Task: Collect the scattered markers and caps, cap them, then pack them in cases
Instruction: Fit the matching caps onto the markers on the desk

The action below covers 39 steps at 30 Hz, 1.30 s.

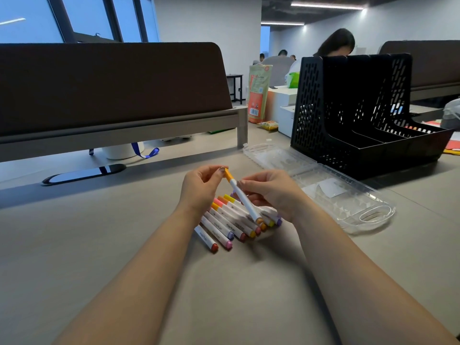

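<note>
An orange-capped white marker point(242, 196) is held tilted above the table. My right hand point(275, 192) grips its white barrel. My left hand point(201, 188) pinches the orange cap at its upper end. Under both hands lies a row of several capped white markers point(224, 226) with caps in red, pink, purple, yellow and orange. A clear plastic case point(323, 185) lies open and flat to the right of my hands, with a white slip of paper inside.
A black perforated file rack point(358, 108) stands behind the case at the right. A dark desk divider point(112, 83) runs along the back left, with a cable slot point(84, 174) in the grey table before it. A person sits beyond the rack.
</note>
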Tool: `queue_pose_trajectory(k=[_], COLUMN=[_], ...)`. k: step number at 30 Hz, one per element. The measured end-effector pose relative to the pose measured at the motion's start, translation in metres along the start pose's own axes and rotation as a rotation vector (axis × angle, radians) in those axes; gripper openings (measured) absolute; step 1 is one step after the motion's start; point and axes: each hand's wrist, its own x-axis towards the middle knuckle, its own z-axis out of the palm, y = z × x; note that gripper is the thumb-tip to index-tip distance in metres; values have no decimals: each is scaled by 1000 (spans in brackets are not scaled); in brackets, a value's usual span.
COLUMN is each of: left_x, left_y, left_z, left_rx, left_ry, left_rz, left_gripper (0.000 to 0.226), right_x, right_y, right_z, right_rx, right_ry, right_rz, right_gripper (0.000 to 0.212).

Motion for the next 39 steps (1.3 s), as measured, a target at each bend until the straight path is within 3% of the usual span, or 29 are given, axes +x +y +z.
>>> queue_pose_trajectory(k=[8, 13, 16, 19, 23, 25, 27, 29, 33, 39], left_x=[0, 4, 7, 12, 20, 24, 29, 34, 42, 45], left_y=[-4, -10, -15, -21, -30, -35, -37, -34, -25, -21], left_z=[-1, -7, -10, -12, -15, -14, -12, -8, 1, 12], left_rx=[28, 41, 89, 178, 344, 443, 582, 727, 884, 931], left_ry=[33, 94, 144, 188, 188, 170, 143, 103, 0, -62], left_rz=[-34, -74, -91, -95, -82, -90, -104, -110, -127, -185], left_gripper=[18, 23, 27, 27, 24, 25, 28, 32, 33, 14], right_x=[1, 8, 15, 18, 18, 17, 16, 15, 18, 19], right_y=[1, 9, 22, 29, 29, 29, 29, 30, 34, 36], right_z=[-4, -14, -20, -17, -18, -26, -37, -44, -45, -44], right_rx=[-25, 35, -303, -634, -736, -774, -1010, -1205, -1259, -1223], right_ry=[32, 250, 392, 346, 312, 439, 608, 674, 647, 712], right_rz=[-9, -15, -99, -113, -87, -78, -44, 40, 161, 126], right_gripper=[11, 8, 11, 18, 21, 19, 18, 18, 18, 18])
